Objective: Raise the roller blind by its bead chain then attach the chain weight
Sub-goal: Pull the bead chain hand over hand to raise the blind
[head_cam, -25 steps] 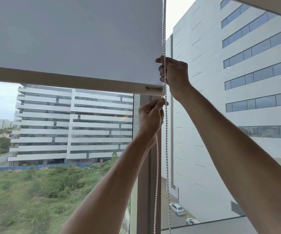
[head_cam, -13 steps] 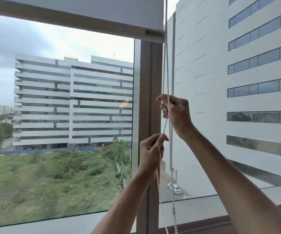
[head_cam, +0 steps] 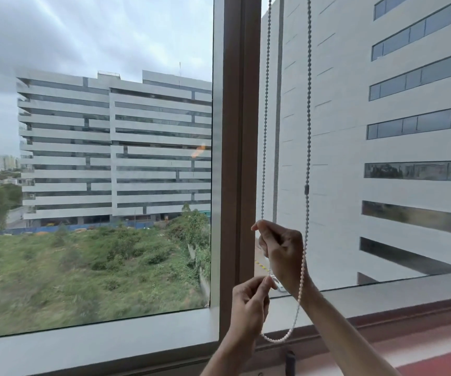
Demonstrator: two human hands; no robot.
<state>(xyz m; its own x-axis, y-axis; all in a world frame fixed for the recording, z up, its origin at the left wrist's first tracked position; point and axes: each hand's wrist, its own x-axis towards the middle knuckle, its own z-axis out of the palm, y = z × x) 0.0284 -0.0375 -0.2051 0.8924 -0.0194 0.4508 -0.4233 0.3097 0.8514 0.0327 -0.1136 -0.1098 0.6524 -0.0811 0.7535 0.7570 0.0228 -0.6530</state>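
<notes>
A white bead chain (head_cam: 266, 109) hangs in two strands in front of the right window pane and loops at the bottom near the sill. My right hand (head_cam: 281, 251) pinches the left strand at its top knuckles. Just below it, my left hand (head_cam: 250, 305) pinches the same strand between thumb and fingers. The right strand (head_cam: 307, 131) hangs free over my right wrist and carries a small dark connector (head_cam: 306, 189). A small dark piece (head_cam: 290, 359), perhaps the chain weight or holder, stands on the sill under the loop. The blind itself is out of view above.
A brown vertical window mullion (head_cam: 235, 158) stands just left of the chain. The grey sill (head_cam: 110, 337) and a reddish ledge (head_cam: 436, 348) run along the bottom. Buildings and a grassy lot lie outside the glass.
Both hands have come down along the chain, right hand above left. The blind's bottom bar has risen out of view. The camera has tilted down, showing the sill and chain loop.
</notes>
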